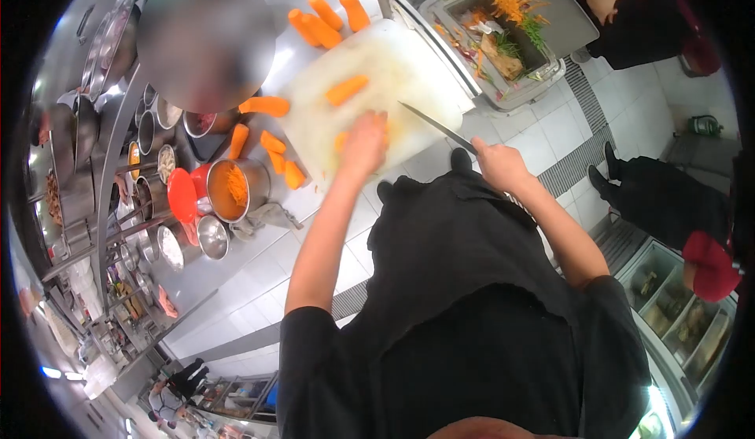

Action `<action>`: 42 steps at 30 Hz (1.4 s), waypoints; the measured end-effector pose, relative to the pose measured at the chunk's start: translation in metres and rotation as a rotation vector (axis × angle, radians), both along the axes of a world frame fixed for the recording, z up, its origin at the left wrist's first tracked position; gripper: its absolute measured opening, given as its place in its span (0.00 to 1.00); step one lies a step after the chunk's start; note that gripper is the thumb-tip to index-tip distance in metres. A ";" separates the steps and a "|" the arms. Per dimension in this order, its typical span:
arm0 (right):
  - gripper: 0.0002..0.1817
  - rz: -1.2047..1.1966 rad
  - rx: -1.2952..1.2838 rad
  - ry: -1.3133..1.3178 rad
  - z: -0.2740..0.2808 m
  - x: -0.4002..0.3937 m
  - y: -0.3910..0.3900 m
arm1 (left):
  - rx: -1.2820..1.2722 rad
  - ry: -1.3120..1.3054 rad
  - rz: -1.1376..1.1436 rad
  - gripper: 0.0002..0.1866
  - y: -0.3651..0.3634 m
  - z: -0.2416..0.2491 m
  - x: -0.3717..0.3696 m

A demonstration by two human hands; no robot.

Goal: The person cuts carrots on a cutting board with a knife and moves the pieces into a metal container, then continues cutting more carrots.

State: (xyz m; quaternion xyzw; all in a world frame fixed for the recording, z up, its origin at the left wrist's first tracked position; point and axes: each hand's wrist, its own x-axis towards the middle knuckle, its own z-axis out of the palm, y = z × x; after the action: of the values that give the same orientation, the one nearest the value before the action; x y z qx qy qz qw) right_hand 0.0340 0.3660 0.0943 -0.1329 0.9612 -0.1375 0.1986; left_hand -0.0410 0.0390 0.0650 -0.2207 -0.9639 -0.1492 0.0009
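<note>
My right hand (501, 164) is closed round the handle of a kitchen knife (436, 124). Its blade points up and left over the right part of a white cutting board (303, 101). On the board, my left hand (366, 144) has its fingers curled down over a carrot piece (340, 140). Orange shows on both sides of the fingers, but most of that piece is hidden. A peeled carrot length (347, 91) lies just above my left hand. Several whole peeled carrots (321, 30) lie beyond the board's top left corner, and shorter carrot chunks (275, 160) lie off its left side.
Left of the board stands a metal pot (228, 190) with shredded carrot, near a red lid (182, 195), a steel bowl (212, 237) and a cloth (263, 217). Right of the board is a grey bin (503, 97) of vegetable scraps. Other people in dark red (708, 266) stand at the right.
</note>
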 end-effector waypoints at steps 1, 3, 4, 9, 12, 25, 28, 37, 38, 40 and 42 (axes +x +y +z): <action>0.14 0.003 0.003 -0.001 0.000 -0.001 -0.002 | -0.142 -0.160 0.033 0.32 0.010 0.001 0.017; 0.16 0.016 -0.001 -0.005 -0.004 -0.004 -0.006 | -0.102 -0.128 0.095 0.32 0.015 -0.016 0.028; 0.18 0.024 0.015 0.008 -0.007 -0.005 -0.008 | -0.054 -0.093 0.145 0.33 0.017 -0.019 0.031; 0.22 0.039 0.033 0.011 -0.008 -0.006 -0.016 | 0.233 -0.075 0.214 0.28 0.036 -0.033 0.027; 0.22 0.113 0.062 0.024 -0.011 -0.002 -0.018 | 0.378 -0.019 0.262 0.23 0.035 -0.040 0.031; 0.13 0.102 -0.013 0.048 -0.023 -0.003 -0.032 | 0.207 0.055 -0.015 0.18 0.021 -0.037 0.025; 0.13 0.133 0.065 0.039 -0.002 -0.003 -0.039 | 0.208 0.063 -0.001 0.19 0.021 -0.037 0.025; 0.16 0.186 0.048 0.036 -0.001 -0.009 -0.046 | 0.256 0.080 0.035 0.19 0.019 -0.044 0.027; 0.16 0.189 0.057 0.032 0.007 -0.011 -0.046 | 0.255 0.086 0.036 0.19 0.018 -0.045 0.027; 0.17 0.181 0.041 0.035 -0.011 -0.013 -0.042 | 0.271 0.079 0.038 0.19 0.018 -0.049 0.027; 0.17 0.157 0.016 0.019 -0.025 -0.003 -0.047 | 0.268 0.076 0.037 0.19 0.016 -0.051 0.033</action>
State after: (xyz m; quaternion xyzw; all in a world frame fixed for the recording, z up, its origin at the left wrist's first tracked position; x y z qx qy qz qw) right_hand 0.0313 0.3186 0.0690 -0.2077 0.9507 -0.1125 0.2009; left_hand -0.0079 0.0548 0.0136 -0.2063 -0.9384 -0.2683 0.0695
